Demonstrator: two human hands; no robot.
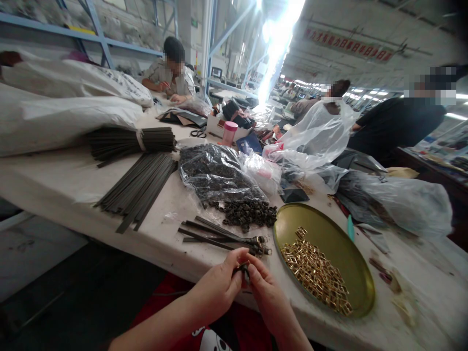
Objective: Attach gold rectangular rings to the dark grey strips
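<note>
My left hand (229,275) and my right hand (261,279) meet at the table's front edge, fingers pinched around a small dark strap piece (244,271). Its far details are hidden by the fingers. Just beyond them lie several dark straps with gold buckles (234,240). To the right, a round gold tray (329,234) bears a heap of gold buckles (316,273). Small dark loops (248,214) spill from a clear plastic bag (219,170) behind the buckled straps.
Loose dark strips (141,187) and a tied bundle (153,139) lie at the left, by white sacks (73,107). A pink-lidded jar (229,132), scissors (198,132), a black phone-like slab (294,195) and plastic bags (398,195) stand farther back. A person (175,73) sits across the table; others are at right.
</note>
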